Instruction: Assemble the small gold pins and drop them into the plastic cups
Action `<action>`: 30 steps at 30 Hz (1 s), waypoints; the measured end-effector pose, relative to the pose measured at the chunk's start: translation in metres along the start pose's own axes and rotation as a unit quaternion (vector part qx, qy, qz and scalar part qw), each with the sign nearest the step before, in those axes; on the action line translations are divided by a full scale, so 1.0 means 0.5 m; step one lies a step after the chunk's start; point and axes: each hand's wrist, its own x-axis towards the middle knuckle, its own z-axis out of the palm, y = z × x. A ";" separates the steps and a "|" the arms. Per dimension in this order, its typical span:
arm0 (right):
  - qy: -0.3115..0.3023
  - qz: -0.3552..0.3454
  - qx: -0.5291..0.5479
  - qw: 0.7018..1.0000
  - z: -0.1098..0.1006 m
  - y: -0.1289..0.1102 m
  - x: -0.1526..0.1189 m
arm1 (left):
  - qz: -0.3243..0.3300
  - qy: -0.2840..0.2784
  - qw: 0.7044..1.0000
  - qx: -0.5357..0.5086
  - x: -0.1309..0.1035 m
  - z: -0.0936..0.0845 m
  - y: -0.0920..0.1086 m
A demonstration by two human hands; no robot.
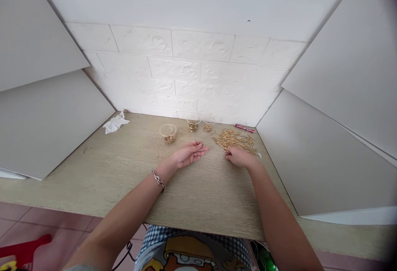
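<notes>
My left hand (191, 154) is turned palm up over the middle of the wooden table, its thumb against a finger on something small that I cannot make out. My right hand (236, 156) has its fingers pinched together at the near edge of a pile of thin gold-coloured sticks (231, 138); whatever it may hold is hidden. Behind my left hand are a clear round cup (168, 132) with small gold pieces in it, a second cup (193, 125) with gold pieces, and a third clear cup (207, 126) holding fewer pieces.
A red wrapped tube (244, 128) lies behind the pile, near the white brick-pattern wall (186, 68). Crumpled white tissue (115, 123) rests at the table's back left. Grey panels (52, 118) stand at the left, and others (328, 155) at the right.
</notes>
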 end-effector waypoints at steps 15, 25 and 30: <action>0.034 -0.032 0.489 0.871 0.031 -0.125 -0.004 | 0.054 -0.041 0.998 0.013 0.003 0.001 -0.004; 0.031 -0.012 0.642 0.766 0.062 -0.135 0.009 | 0.138 -0.031 0.986 0.093 0.009 0.005 -0.009; 0.023 0.004 0.670 0.742 0.063 -0.140 0.007 | 0.134 -0.009 0.988 0.071 0.009 0.009 -0.010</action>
